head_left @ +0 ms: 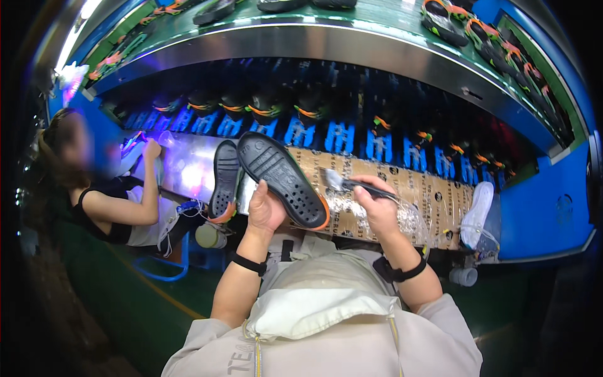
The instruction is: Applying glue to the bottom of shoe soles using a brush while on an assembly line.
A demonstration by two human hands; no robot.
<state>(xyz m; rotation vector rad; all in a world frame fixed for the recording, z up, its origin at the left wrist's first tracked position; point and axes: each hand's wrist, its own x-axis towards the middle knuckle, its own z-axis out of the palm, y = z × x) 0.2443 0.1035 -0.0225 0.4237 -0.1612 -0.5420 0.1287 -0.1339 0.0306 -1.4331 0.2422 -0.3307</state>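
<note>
My left hand (266, 208) grips a black shoe sole (279, 176) with an orange rim at its lower end. The sole is tilted, its inner face with raised bars and a field of small holes turned up. In my right hand (380, 210) is a brush (370, 188) with a dark handle and a pale, whitish head pointing left, apart from the sole. A thin clear line seems to trail from the handle's end. Just left of the held sole, a second black sole (225, 179) with an orange end lies at the bench edge.
Printed brown cardboard under clear film (433, 207) covers the bench. At the right lies a white sole (478, 213). Behind are blue racks (339, 137) with dark shoe parts, beneath a green conveyor (352, 19) carrying shoes. A co-worker (113, 201) sits left, near a round container (210, 236).
</note>
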